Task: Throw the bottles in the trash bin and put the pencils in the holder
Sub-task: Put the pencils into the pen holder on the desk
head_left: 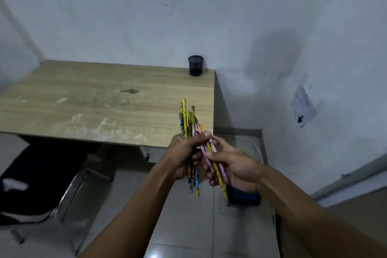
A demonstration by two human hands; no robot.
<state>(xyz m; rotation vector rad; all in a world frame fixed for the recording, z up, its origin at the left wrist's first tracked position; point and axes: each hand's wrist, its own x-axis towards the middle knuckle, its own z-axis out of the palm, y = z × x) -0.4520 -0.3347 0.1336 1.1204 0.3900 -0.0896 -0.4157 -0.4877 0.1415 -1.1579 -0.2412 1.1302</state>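
Observation:
Both my hands hold a bundle of several colourful pencils [187, 119] in front of the desk's near right corner. My left hand [184, 153] grips the upright yellow and blue ones around their middle. My right hand [232, 165] is closed on the pink and yellow ones, which slant down to the right. The black mesh holder [195, 65] stands empty-looking on the far right corner of the wooden desk [83, 98], well beyond the pencils. No bottle is in view.
A chair with a metal frame [73, 190] and dark cloth stands at the lower left under the desk. A grey bin-like lid [247, 142] and a dark blue object [244, 197] sit on the tiled floor right of the desk. The walls meet close behind.

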